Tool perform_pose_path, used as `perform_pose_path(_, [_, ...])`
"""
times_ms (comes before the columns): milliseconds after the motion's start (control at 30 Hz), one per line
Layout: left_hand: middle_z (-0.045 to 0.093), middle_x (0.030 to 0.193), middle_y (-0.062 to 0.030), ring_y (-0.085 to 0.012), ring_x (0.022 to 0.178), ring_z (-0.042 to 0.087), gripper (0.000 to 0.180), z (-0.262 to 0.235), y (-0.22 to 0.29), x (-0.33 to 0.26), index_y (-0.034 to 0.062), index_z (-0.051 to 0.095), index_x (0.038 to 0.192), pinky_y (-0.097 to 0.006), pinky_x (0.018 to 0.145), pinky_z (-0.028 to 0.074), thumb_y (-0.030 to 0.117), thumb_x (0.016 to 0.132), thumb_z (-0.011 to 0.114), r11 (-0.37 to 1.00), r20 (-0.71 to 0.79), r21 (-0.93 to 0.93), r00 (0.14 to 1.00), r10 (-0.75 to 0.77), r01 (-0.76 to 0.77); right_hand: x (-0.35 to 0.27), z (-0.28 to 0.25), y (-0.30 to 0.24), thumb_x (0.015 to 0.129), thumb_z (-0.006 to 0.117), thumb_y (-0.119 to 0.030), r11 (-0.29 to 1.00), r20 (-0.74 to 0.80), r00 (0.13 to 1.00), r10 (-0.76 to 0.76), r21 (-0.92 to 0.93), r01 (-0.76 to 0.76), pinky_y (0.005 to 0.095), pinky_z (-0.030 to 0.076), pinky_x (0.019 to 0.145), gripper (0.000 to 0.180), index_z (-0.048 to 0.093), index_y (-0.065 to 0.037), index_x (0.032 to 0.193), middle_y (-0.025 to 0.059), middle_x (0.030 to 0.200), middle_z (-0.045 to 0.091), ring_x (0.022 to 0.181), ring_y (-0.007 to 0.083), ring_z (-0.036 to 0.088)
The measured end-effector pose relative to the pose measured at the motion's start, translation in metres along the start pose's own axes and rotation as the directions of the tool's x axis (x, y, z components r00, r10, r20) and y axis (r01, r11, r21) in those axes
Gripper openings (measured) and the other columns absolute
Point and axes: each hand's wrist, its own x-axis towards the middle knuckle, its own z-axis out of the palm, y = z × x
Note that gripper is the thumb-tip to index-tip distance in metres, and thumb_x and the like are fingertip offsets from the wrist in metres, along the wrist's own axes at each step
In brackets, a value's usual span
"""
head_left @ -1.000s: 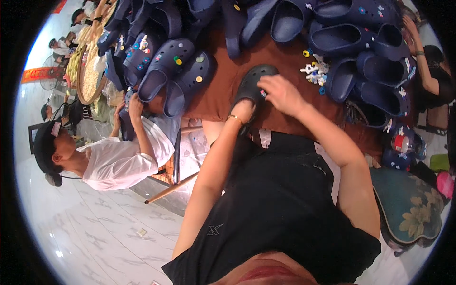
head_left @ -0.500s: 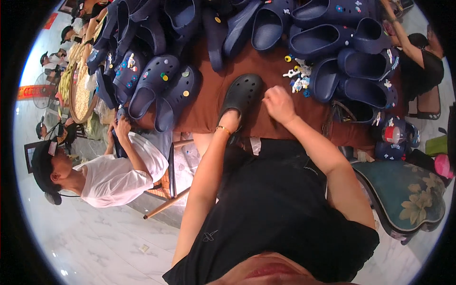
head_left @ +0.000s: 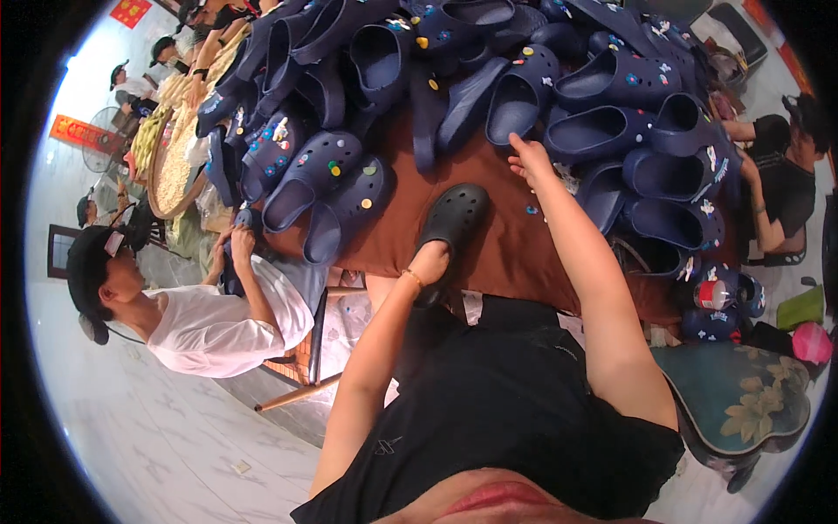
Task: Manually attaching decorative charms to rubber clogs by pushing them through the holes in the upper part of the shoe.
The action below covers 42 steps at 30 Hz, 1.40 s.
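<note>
Far left: co-worker (head_left: 188, 319), white shirt, dark cap, seated at the table edge; both hands raised to a navy clog held against the table's left rim; a wooden chair frame (head_left: 301, 367) just beside this person.

Upper left: round tray (head_left: 175, 162) heaped with pale small pieces; more people behind it, too small to tell apart.

Table (head_left: 506, 253): brown cloth, bare in the middle; navy clogs (head_left: 340, 188) piled along its far side from left to right, many studded with small coloured charms.

Centre-left: left hand (head_left: 430, 262), gold bracelet at the wrist, fingers closed round the heel end of a black clog (head_left: 454, 217); the clog lies on the cloth, toe pointing away, sole down, no charms visible on it; it sits near the table's near edge, just right of two navy clogs with charms.

Centre-right: right hand (head_left: 528, 157), stretched out over the cloth, fingers loosely spread and holding nothing that shows; fingertips touch or nearly touch the rim of a navy clog in the pile; which, cannot tell.

Below that hand: a small blue charm (head_left: 531, 210) lying loose on the cloth, apart from the black clog.

Right: second co-worker (head_left: 777, 188), dark shirt, seated at the table's right end.

Lower right: floral cushion (head_left: 742, 410).
</note>
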Motion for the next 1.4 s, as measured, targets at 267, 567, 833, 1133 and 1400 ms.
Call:
perform_pose_path(267, [0.047, 0.092, 0.0006, -0.0111, 0.084, 0.045, 0.031, -0.039, 0.048, -0.02, -0.0002, 0.048, 0.102, -0.027, 0.072, 0.039, 0.021, 0.082, 0.058, 0.745, 0.199, -0.612, 0.964, -0.179, 0.265, 0.046, 0.005, 0.001, 0.076, 0.063, -0.025, 0.992, -0.121, 0.992, 0.018, 0.13, -0.002, 0.0246, 0.044, 0.041, 0.037, 0.052, 0.0, 0.1, 0.0104, 0.088, 0.057, 0.059, 0.0187, 0.055])
perform_pose_path(567, [0.058, 0.085, -0.0263, -0.0422, 0.081, 0.057, 0.027, -0.064, 0.063, -0.016, -0.0034, 0.047, 0.099, -0.043, 0.068, 0.046, 0.008, 0.076, 0.055, 0.985, -0.573, -0.163, 0.818, -0.044, -0.062, -0.035, 0.002, -0.021, 0.077, 0.061, -0.025, 0.995, 0.02, 1.0, -0.017, 0.098, 0.015, 0.0245, 0.039, 0.039, 0.037, 0.046, 0.004, 0.092, 0.01, 0.073, 0.054, 0.048, 0.0149, 0.051])
perform_pose_path(833, [0.058, 0.084, -0.0244, -0.0403, 0.077, 0.057, 0.027, -0.122, 0.123, 0.054, -0.0025, 0.048, 0.1, -0.038, 0.064, 0.046, 0.007, 0.076, 0.055, 0.974, -0.592, 0.082, 0.777, 0.217, -0.209, -0.067, -0.04, -0.005, 0.081, 0.057, -0.028, 0.998, 0.243, 0.97, -0.012, 0.07, -0.006, 0.022, 0.04, 0.04, 0.03, 0.05, -0.002, 0.096, 0.0055, 0.074, 0.054, 0.048, 0.013, 0.051])
perform_pose_path(1133, [0.055, 0.107, -0.0233, -0.0382, 0.099, 0.053, 0.05, -0.13, 0.127, 0.167, -0.0007, 0.042, 0.121, -0.042, 0.085, 0.042, 0.018, 0.078, 0.059, 0.964, -0.51, 0.258, 0.838, 0.196, -0.068, -0.147, -0.055, 0.029, 0.082, 0.056, -0.025, 0.997, 0.427, 0.901, 0.078, -0.032, -0.071, 0.0245, 0.044, 0.048, 0.032, 0.049, 0.003, 0.095, 0.0093, 0.082, 0.057, 0.056, 0.0138, 0.053])
perform_pose_path(1400, [0.044, 0.125, -0.0195, -0.035, 0.116, 0.042, 0.068, -0.048, 0.085, 0.056, 0.0019, 0.036, 0.128, -0.041, 0.098, 0.034, 0.022, 0.071, 0.068, 0.938, -0.38, 0.147, 0.858, 0.347, -0.314, -0.192, -0.046, 0.077, 0.084, 0.056, -0.029, 0.951, 0.594, 0.744, 0.307, -0.164, -0.261, 0.0257, 0.046, 0.047, 0.038, 0.048, 0.005, 0.098, 0.0093, 0.082, 0.057, 0.06, 0.0148, 0.055])
